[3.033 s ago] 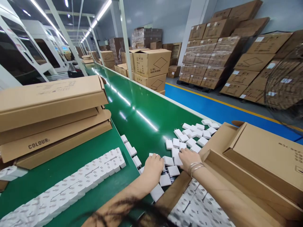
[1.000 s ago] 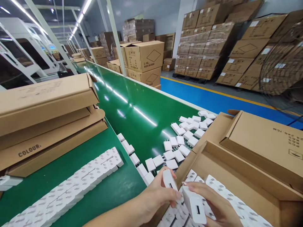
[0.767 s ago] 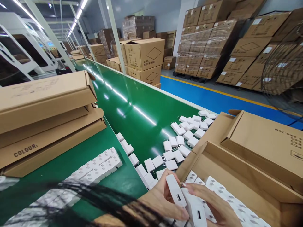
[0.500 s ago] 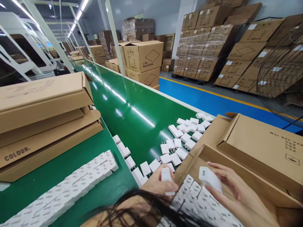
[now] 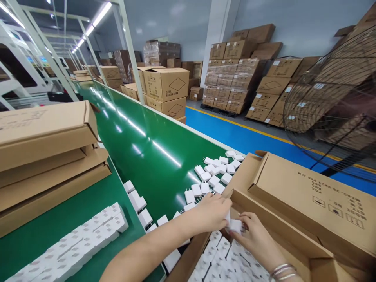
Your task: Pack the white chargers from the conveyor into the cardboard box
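Observation:
My left hand (image 5: 214,211) reaches over the open cardboard box (image 5: 282,235), its fingers closed on a white USB charger (image 5: 228,217) that is mostly covered by the hand. Right beside it, my right hand (image 5: 256,237) grips another white USB charger (image 5: 236,226) between thumb and fingers. The two chargers meet or nearly meet above the box. Beneath my hands, packed chargers (image 5: 223,246) stand in tight rows inside the box. Loose chargers with metal prongs (image 5: 214,181) lie scattered on the green conveyor belt (image 5: 141,156) beyond my left hand.
On the green side table (image 5: 117,243) at left stands a block of lined-up chargers (image 5: 88,239). Behind it are stacked flat cartons (image 5: 44,137). A closed carton (image 5: 317,203) sits right of the open box. A large fan (image 5: 331,102) stands at the far right.
My left hand has moved right from the belt's edge to over the box, and the two hands have come together with their chargers. The view has shifted rightward.

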A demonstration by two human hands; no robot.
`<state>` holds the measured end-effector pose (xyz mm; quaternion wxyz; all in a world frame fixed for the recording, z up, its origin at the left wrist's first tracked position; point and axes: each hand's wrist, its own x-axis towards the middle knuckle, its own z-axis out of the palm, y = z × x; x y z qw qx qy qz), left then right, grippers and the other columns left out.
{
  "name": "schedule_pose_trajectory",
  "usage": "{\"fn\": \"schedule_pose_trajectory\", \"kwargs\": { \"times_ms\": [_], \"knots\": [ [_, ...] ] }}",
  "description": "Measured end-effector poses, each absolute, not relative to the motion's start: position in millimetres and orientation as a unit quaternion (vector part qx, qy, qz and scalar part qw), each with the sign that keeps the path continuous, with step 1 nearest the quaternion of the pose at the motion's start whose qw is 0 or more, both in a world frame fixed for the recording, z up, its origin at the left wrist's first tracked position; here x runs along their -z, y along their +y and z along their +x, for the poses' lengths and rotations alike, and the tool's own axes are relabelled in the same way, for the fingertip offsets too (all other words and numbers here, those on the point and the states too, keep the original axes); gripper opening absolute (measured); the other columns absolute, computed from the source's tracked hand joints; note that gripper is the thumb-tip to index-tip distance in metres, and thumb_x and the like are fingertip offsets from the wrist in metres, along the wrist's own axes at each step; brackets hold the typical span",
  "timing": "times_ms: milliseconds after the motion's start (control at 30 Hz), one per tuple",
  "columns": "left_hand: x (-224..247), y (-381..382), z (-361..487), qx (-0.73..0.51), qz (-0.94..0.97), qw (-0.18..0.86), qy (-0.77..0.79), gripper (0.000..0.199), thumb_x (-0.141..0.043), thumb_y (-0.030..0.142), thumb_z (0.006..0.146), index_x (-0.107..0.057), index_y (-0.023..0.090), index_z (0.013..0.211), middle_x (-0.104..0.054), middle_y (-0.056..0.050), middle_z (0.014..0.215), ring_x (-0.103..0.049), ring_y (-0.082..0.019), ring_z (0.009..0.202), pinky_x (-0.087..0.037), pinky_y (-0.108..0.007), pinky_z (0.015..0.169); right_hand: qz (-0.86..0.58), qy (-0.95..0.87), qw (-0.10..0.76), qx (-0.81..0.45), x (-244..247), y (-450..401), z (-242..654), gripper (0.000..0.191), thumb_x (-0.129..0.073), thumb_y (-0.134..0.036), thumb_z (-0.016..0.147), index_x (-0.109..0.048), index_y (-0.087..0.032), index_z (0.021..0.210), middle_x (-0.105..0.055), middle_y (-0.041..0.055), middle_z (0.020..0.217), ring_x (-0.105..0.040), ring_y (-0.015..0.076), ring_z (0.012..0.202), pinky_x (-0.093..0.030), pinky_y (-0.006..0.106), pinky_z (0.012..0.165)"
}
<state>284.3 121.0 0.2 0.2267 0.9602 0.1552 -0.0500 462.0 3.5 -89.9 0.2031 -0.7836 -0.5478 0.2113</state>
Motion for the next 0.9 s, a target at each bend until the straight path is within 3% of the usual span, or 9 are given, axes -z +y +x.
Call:
{"fn": "schedule_pose_trajectory", "kwargs": {
  "times_ms": [133, 300, 400, 533, 633, 733, 900],
  "knots": [
    [-1, 119, 288, 0.109, 0.977, 0.152, 0.107, 0.024, -0.057, 0.024, 0.089, -0.063, 0.016, 0.110, -0.067, -0.012, 0.116, -0.054, -0.028, 0.120, -0.043, -0.039, 0.098, -0.765, -0.565, 0.196, -0.237, 88, 4, 443, 0.024, -0.061, -0.046, 0.072, -0.065, -0.024, 0.078, -0.068, 0.0140, 0.104, -0.069, 0.0294, 0.083, -0.061, 0.043, 0.075],
    [6, 110, 292, 0.107, 0.966, 0.189, 0.139, 0.029, -0.049, 0.030, 0.092, -0.073, 0.015, 0.097, -0.062, -0.016, 0.128, -0.051, -0.032, 0.124, -0.039, -0.048, 0.107, -0.722, -0.604, 0.195, -0.275, 75, 1, 436, 0.024, -0.054, -0.038, 0.074, -0.074, -0.026, 0.079, -0.075, 0.0085, 0.101, -0.069, 0.0305, 0.099, -0.056, 0.044, 0.092],
    [7, 127, 287, 0.028, 0.938, 0.261, 0.227, 0.034, -0.041, 0.022, 0.093, -0.071, 0.020, 0.110, -0.062, -0.009, 0.132, -0.052, -0.026, 0.125, -0.038, -0.041, 0.110, -0.742, -0.586, 0.203, -0.255, 61, 10, 456, 0.037, -0.043, -0.039, 0.084, -0.076, -0.026, 0.094, -0.077, 0.0071, 0.110, -0.070, 0.0284, 0.104, -0.057, 0.040, 0.091],
    [10, 159, 281, -0.030, 0.877, 0.283, 0.388, 0.043, -0.032, 0.013, 0.092, -0.063, 0.016, 0.122, -0.066, -0.014, 0.122, -0.058, -0.026, 0.116, -0.045, -0.039, 0.101, -0.801, -0.526, 0.220, -0.180, 50, 62, 491, 0.042, -0.039, -0.048, 0.095, -0.074, -0.026, 0.101, -0.075, 0.0074, 0.117, -0.067, 0.0288, 0.113, -0.056, 0.040, 0.090],
    [19, 162, 278, -0.067, 0.831, 0.298, 0.464, 0.045, -0.032, 0.012, 0.091, -0.058, 0.016, 0.127, -0.066, -0.015, 0.120, -0.061, -0.027, 0.114, -0.046, -0.039, 0.099, -0.828, -0.494, 0.231, -0.133, 54, 127, 514, 0.030, -0.052, -0.044, 0.098, -0.070, -0.022, 0.108, -0.071, 0.0080, 0.123, -0.064, 0.0266, 0.115, -0.052, 0.045, 0.098],
    [37, 149, 271, -0.092, 0.801, 0.319, 0.498, 0.049, -0.032, 0.009, 0.089, -0.057, 0.018, 0.129, -0.068, -0.015, 0.118, -0.064, -0.028, 0.111, -0.049, -0.040, 0.098, -0.862, -0.441, 0.236, -0.089, 68, 188, 535, 0.034, -0.061, -0.043, 0.096, -0.063, -0.021, 0.122, -0.063, 0.0093, 0.134, -0.060, 0.0274, 0.118, -0.050, 0.053, 0.101],
    [80, 146, 247, -0.155, 0.759, 0.401, 0.489, 0.041, -0.046, 0.019, 0.088, -0.069, 0.039, 0.116, -0.073, -0.011, 0.106, -0.067, -0.038, 0.103, -0.053, -0.053, 0.093, -0.910, -0.340, 0.233, -0.035, 99, 244, 562, 0.054, -0.054, -0.049, 0.097, -0.047, -0.024, 0.143, -0.045, 0.0167, 0.153, -0.043, 0.0398, 0.139, -0.040, 0.067, 0.107]
  ]
}}
